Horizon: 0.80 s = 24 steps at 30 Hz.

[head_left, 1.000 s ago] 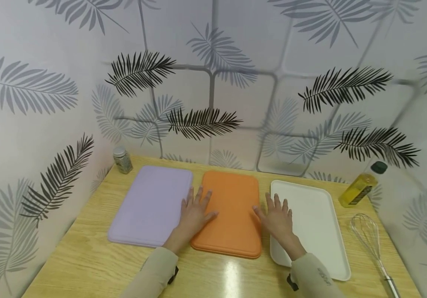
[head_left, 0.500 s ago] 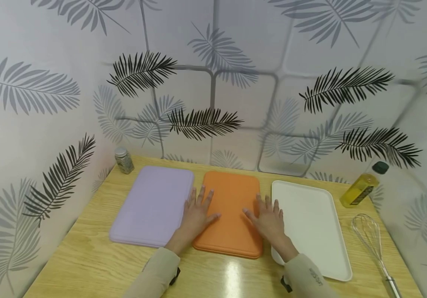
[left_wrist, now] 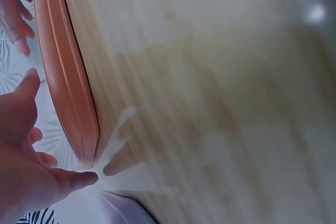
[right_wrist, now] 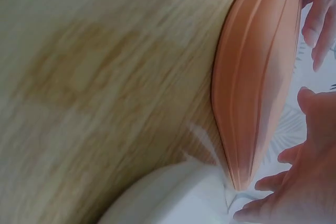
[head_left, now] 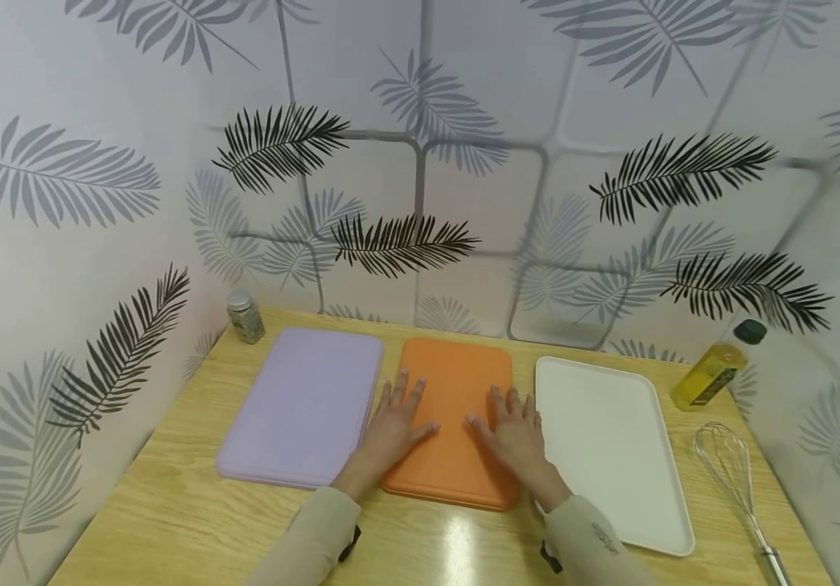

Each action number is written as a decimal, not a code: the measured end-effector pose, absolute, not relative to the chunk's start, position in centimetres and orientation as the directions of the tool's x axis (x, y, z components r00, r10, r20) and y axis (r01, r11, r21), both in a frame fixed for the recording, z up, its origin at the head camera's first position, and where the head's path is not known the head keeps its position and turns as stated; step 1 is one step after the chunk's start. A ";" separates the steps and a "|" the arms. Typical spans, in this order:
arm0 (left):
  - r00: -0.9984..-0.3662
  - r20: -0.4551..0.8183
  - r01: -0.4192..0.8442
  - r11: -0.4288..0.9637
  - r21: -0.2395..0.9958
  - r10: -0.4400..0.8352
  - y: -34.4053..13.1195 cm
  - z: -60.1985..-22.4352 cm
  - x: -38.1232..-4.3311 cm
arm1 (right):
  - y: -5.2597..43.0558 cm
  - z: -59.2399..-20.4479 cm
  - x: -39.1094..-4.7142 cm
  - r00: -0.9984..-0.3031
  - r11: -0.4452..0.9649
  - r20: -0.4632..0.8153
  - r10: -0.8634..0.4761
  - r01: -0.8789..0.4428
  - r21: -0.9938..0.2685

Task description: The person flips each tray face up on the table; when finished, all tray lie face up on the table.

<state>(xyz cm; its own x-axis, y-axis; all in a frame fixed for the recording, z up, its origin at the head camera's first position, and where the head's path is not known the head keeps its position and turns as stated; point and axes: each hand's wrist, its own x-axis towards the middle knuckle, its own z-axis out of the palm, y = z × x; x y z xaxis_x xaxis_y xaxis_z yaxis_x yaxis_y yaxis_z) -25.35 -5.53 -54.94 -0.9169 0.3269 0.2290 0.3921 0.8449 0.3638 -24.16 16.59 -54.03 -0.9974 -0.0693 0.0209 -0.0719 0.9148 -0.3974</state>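
Observation:
In the head view a flat orange rectangular board [head_left: 457,399] with rounded corners lies in the middle of the table. My left hand [head_left: 389,435] is at its left edge, fingers spread. Over its right side my right hand [head_left: 517,439] has its fingers straight and spread. Both wrist views show the board's grooved side, the left hand [left_wrist: 26,161] and the right hand [right_wrist: 310,166], with nothing gripped. Whether either palm touches the board, I cannot tell. To the left lies a similar lilac board [head_left: 303,403]; to the right is a white tray [head_left: 610,448].
A wire whisk [head_left: 738,480] lies along the right edge. Behind it, an oil bottle [head_left: 709,374] with a dark cap stands at the back right. A small jar [head_left: 246,317] stands in the back left corner. Leaf-patterned walls [head_left: 479,203] enclose the wooden table [head_left: 164,505].
My right hand has moved left, from the white tray's left edge onto the right side of the orange board. My left hand has shifted slightly to the right.

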 end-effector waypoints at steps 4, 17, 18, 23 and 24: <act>-0.928 0.186 0.373 0.839 0.396 0.324 -5.3 -54.8 -25.4 | 16.2 -54.2 -24.2 -0.997 0.916 0.022 -0.069 -0.072 -0.394; -0.956 0.092 0.294 0.879 0.377 0.280 -4.7 -55.2 -25.8 | 15.5 -54.7 -24.2 -0.997 0.920 0.068 -0.045 -0.068 -0.387; -0.956 0.092 0.291 0.879 0.379 0.277 -4.6 -55.2 -25.7 | 15.5 -54.7 -24.3 -0.996 0.922 0.074 -0.039 -0.065 -0.381; -0.960 0.123 0.280 0.879 0.385 0.252 -4.5 -55.1 -25.5 | 15.4 -54.9 -24.7 -0.993 0.932 0.113 -0.042 -0.080 -0.354; -0.961 0.130 0.278 0.879 0.389 0.246 -4.5 -55.0 -25.5 | 15.4 -55.0 -24.8 -0.991 0.934 0.125 -0.046 -0.087 -0.347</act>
